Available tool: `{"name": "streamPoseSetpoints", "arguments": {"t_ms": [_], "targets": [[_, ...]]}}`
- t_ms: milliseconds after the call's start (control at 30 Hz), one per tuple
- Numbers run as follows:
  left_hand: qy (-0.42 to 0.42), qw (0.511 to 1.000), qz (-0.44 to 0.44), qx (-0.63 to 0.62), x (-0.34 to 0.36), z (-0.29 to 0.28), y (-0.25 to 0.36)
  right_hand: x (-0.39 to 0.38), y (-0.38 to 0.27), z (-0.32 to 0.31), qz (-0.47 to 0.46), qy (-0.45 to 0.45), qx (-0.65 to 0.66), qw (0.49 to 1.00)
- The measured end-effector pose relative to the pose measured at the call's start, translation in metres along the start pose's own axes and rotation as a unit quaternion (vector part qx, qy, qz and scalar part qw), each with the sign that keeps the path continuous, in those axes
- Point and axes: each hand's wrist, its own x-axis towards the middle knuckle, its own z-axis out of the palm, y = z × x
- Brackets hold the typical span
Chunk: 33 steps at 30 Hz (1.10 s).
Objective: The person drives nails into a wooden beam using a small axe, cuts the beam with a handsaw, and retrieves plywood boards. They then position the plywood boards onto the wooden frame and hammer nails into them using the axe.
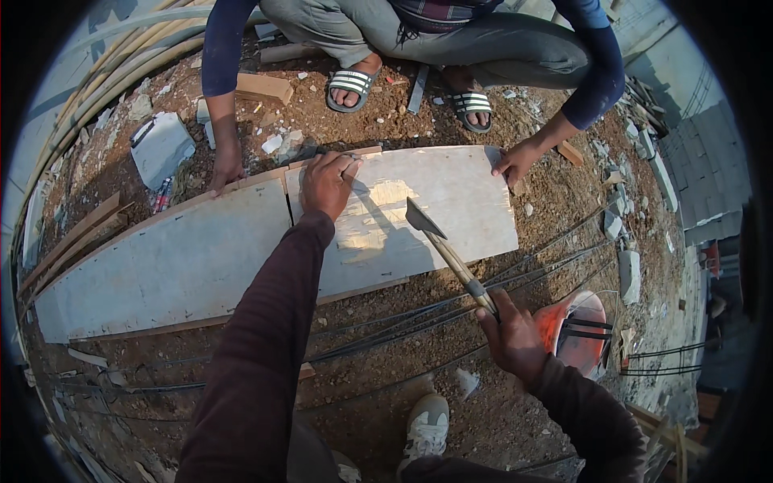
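Observation:
A long board made of pale panels (177,258) lies on the ground in front of me, its right panel (459,177) scuffed to bare yellow wood in the middle. My left hand (328,183) rests on that panel by its far edge, close to the joint. Its fingers are curled, and a small dark thing at the fingertips is too small to name. My right hand (512,338) grips the wooden handle of a hatchet-like tool (452,256). The tool's flat, dark metal head hangs above the right panel, apart from it.
Across from me a crouching person's hands (228,167) hold the board's far edge and right end. Thin steel rods (403,318) run along the near side. An orange hard hat (581,330) sits beside my right forearm. Rubble, a white block (162,150) and wood strips (76,233) lie about.

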Motion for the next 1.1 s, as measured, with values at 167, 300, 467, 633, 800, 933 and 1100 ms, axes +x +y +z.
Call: {"name": "streamPoseSetpoints", "arguments": {"t_ms": [167, 300, 467, 633, 800, 933, 1100], "targets": [[0.017, 1.0, -0.005, -0.017, 0.0, -0.001, -0.005, 0.095, -0.037, 0.052, -0.068, 0.072, 0.001, 0.995], [-0.043, 0.998, -0.047, 0.008, -0.001, 0.001, -0.006, 0.122, -0.043, 0.09, -0.064, 0.117, 0.077, 0.988], [-0.008, 1.0, -0.023, -0.012, 0.0, 0.002, -0.006, 0.134, -0.052, 0.096, -0.09, 0.166, 0.082, 0.979], [-0.029, 0.999, -0.037, 0.013, 0.0, 0.001, -0.004, 0.129, -0.058, 0.087, -0.051, 0.135, 0.033, 0.989], [0.015, 0.999, 0.015, -0.036, 0.001, -0.02, -0.009, 0.099, -0.041, 0.08, -0.063, 0.148, 0.077, 0.984], [0.082, 0.977, 0.108, 0.166, 0.025, -0.042, -0.039, 0.086, -0.027, 0.08, -0.054, 0.129, 0.074, 0.987], [-0.261, 0.942, -0.127, 0.169, 0.028, -0.036, -0.062, 0.101, -0.034, 0.083, -0.056, 0.131, 0.057, 0.988]]}}
